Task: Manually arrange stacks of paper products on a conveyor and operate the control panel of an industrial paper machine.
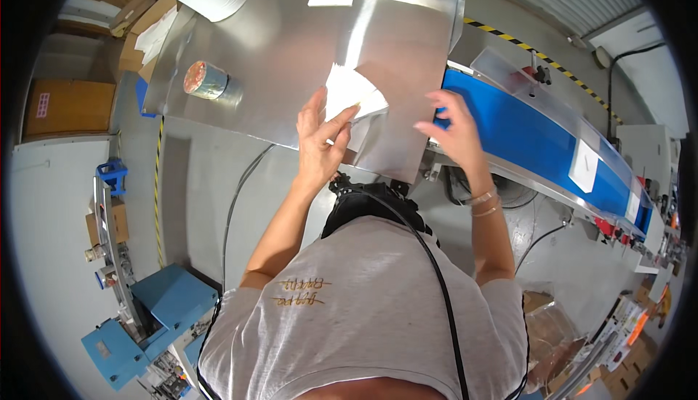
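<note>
Gripping fanned white sheets (pixel 350 93) is the left hand (pixel 320 137); the right hand (pixel 458 131) hangs half-open near the blue belt (pixel 520 125).

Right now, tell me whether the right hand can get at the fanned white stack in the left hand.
Probably yes: the right hand looks empty and open, and nothing visible stands between it and the fanned white stack that the left hand holds.

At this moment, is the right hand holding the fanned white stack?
No, the left hand holds the fanned white stack, while the right hand is open and empty beside the blue conveyor belt.
</note>
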`<move>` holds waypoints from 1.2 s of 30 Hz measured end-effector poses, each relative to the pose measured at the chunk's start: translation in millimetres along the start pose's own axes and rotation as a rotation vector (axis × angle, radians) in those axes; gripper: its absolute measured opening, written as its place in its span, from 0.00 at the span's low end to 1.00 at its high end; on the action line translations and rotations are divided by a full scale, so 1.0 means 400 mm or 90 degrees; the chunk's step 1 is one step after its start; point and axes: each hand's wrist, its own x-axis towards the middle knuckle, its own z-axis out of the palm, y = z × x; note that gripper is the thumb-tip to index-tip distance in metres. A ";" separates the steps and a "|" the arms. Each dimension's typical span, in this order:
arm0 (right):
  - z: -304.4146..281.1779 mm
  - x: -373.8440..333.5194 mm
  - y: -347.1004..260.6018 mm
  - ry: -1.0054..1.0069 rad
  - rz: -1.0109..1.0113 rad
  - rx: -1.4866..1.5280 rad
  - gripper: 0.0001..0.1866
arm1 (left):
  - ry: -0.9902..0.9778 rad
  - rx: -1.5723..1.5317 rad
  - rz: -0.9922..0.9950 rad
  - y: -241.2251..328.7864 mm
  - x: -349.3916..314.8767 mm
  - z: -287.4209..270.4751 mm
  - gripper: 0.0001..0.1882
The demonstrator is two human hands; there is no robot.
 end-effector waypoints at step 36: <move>0.080 0.113 -0.054 -0.164 -0.018 0.060 0.26 | -0.025 0.054 0.024 -0.020 0.027 -0.010 0.20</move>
